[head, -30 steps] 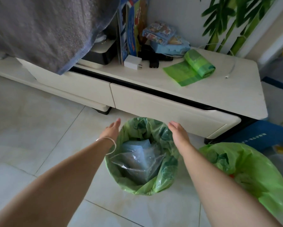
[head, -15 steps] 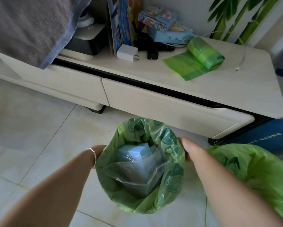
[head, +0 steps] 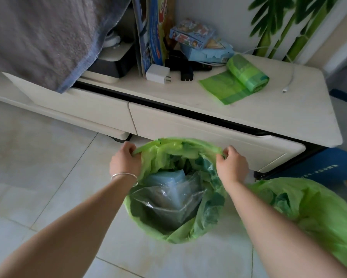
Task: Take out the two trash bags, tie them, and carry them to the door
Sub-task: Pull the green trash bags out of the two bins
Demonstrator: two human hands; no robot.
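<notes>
Okay, so a second ago I was just reaching; now my left hand (head: 125, 163) and right hand (head: 231, 166) each pinch the bag (head: 206, 207) rim, bunched up between them. Second bag (head: 317, 207) sits off to my right, untouched. Lifting's next, I guess.

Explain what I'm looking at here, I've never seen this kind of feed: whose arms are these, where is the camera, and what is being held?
There is no machine: these are a person's two bare arms, seen from one wide-angle camera worn on the head and looking down. The left hand, with a bracelet on its wrist, and the right hand each pinch the rim of the green trash bag, which holds clear plastic and something pale blue. A second green bag sits on the tiled floor to its right. Behind is a low white cabinet with a roll of spare green bags, a white plug adapter and some boxes on top.
</notes>
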